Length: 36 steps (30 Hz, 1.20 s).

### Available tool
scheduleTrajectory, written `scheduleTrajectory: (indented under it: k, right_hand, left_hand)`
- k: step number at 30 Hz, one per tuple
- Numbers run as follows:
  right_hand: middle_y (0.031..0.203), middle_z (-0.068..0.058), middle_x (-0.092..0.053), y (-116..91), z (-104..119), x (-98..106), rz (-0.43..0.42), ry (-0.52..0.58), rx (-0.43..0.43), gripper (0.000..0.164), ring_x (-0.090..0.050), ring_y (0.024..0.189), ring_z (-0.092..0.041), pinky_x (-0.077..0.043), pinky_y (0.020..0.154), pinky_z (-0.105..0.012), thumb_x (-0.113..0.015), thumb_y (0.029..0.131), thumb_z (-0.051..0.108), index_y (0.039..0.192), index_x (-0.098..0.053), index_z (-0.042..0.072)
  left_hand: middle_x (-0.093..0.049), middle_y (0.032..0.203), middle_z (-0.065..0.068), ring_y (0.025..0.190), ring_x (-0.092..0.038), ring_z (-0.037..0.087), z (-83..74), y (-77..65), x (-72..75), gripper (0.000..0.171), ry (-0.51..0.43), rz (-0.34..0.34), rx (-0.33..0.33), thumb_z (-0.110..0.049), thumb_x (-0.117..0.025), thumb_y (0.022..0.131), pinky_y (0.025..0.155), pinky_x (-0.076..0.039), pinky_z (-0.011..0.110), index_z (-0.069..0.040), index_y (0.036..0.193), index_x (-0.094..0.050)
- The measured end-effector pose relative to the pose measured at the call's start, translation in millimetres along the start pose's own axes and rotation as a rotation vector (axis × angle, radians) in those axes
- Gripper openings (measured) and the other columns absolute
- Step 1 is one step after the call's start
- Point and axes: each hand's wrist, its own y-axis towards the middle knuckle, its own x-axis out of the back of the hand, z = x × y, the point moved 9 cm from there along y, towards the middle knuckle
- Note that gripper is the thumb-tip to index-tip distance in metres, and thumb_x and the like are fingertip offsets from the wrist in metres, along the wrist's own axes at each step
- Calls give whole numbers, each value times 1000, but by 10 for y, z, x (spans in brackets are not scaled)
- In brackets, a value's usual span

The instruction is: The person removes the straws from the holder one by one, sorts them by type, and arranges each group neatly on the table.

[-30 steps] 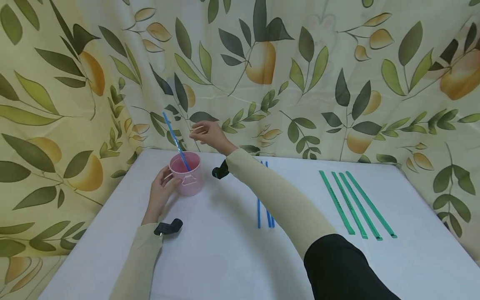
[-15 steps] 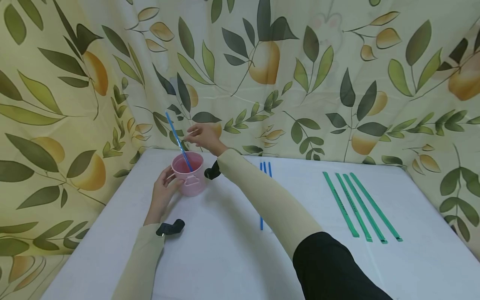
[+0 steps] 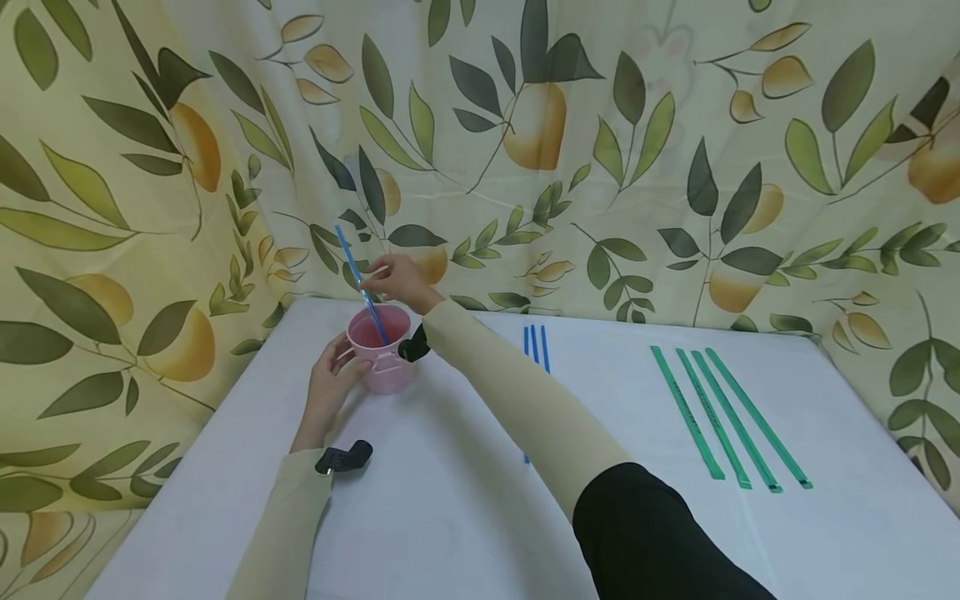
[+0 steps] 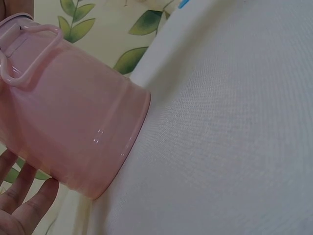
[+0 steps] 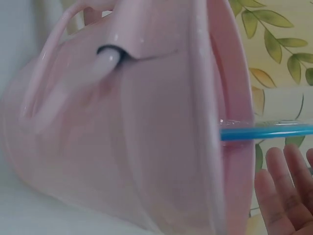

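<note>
My left hand (image 3: 332,377) grips the side of a small pink pail (image 3: 388,375) with handles, standing upright at the table's back left. In the left wrist view, fingertips (image 4: 46,193) rest against the pail's wall. A thin blue straw (image 3: 348,254), with a clear layer along it in the right wrist view, leans out of the pail. My right hand (image 3: 401,283) is above the rim, its fingertips overlapping the straw in the head view. The right wrist view shows several fingers (image 5: 279,186) extended beside the straw; the thumb is hidden, and I cannot tell whether it is pinched.
Three blue straws (image 3: 545,350) lie on the white table (image 3: 420,500), partly hidden by the right sleeve. Several green strips (image 3: 738,417) lie side by side at the right. A leaf-patterned curtain (image 3: 645,167) hangs behind and at the left.
My right hand has moved left and slightly down, from beside the straw until its fingertips reach it. The left hand stays on the pail, which has not moved on the table.
</note>
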Motion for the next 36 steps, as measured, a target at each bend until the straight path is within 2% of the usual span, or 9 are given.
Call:
scheduleTrajectory:
  k: [6, 15, 20, 24, 29, 32, 36]
  right_hand:
    - [112, -19, -66, 6, -37, -58, 6, -13, -12, 32, -66, 100, -27, -57, 89, -41, -68, 85, 11, 113, -60, -2]
    - [109, -20, -67, 23, -20, -84, -2, -53, -7, 30, -68, 94, -28, -59, 73, -26, -68, 85, 8, 112, -61, -2]
    - [106, -18, -69, 67, -34, -101, -13, -118, 12, 30, -68, 94, -25, -57, 70, -20, -70, 83, 8, 111, -64, -1]
    - [103, -16, -71, 102, -33, -120, -22, -195, 46, 28, -68, 96, -21, -54, 68, -14, -72, 81, 9, 107, -67, 0]
    - [98, -18, -70, 100, -7, -146, -12, -199, 87, 20, -64, 84, -18, -48, 63, -12, -70, 81, 4, 100, -69, -3]
    - [98, -18, -70, 95, 1, -154, -7, -201, 99, 17, -62, 82, -15, -47, 64, -12, -70, 81, 3, 97, -71, -3]
    - [101, -14, -72, 98, 5, -159, -15, -234, 113, 17, -65, 91, -18, -50, 71, -12, -71, 81, 7, 96, -72, -1]
  left_hand:
    - [-37, 147, 16, 135, -39, 29, -5, -15, -18, 68, -29, 0, 20, -16, -66, 87, 113, -38, 40, -10, 146, -32]
    - [-36, 147, 19, 136, -37, 33, -212, -111, -35, 67, -18, 8, 44, -13, -65, 88, 113, -38, 42, -6, 145, -31]
    - [-36, 148, 17, 136, -38, 30, -125, -68, -21, 68, -21, 5, 44, -16, -66, 88, 113, -38, 41, -8, 146, -31]
    - [-38, 147, 16, 135, -39, 29, -30, -14, -6, 68, -8, -8, 17, -16, -67, 87, 113, -38, 40, -10, 145, -33]
    - [-39, 145, 17, 135, -39, 32, -13, 12, -10, 68, 32, -19, 0, -11, -67, 86, 113, -38, 42, -10, 145, -33]
    - [-38, 146, 18, 136, -37, 33, -15, 18, -24, 69, 42, -9, 0, -6, -66, 86, 112, -38, 44, -9, 145, -32]
    - [-36, 147, 19, 136, -36, 34, -6, 23, -37, 72, 55, 1, 3, -3, -66, 85, 111, -40, 45, -10, 146, -29]
